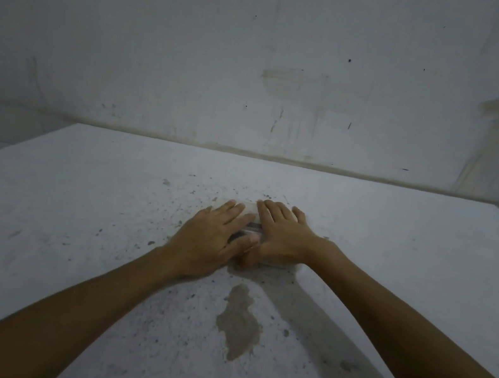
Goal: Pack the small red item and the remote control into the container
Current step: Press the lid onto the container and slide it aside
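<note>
Both my hands lie flat on top of a pale, low container (275, 262) in the middle of the white table (68, 223). My left hand (212, 239) covers its left part, fingers spread toward the far side. My right hand (280, 234) covers its right part, and its thumb meets my left thumb at the container's near edge. Between the hands shows a thin strip of the container's top (253, 226) with a dark patch under it. The small red item and the remote control are not visible; whether they lie inside I cannot tell.
A brownish stain (240, 320) marks the table just in front of the container. Dark specks dot the surface around the hands. A stained grey wall (278, 77) rises right behind the table's far edge (247, 154). The table's left edge runs diagonally at the left.
</note>
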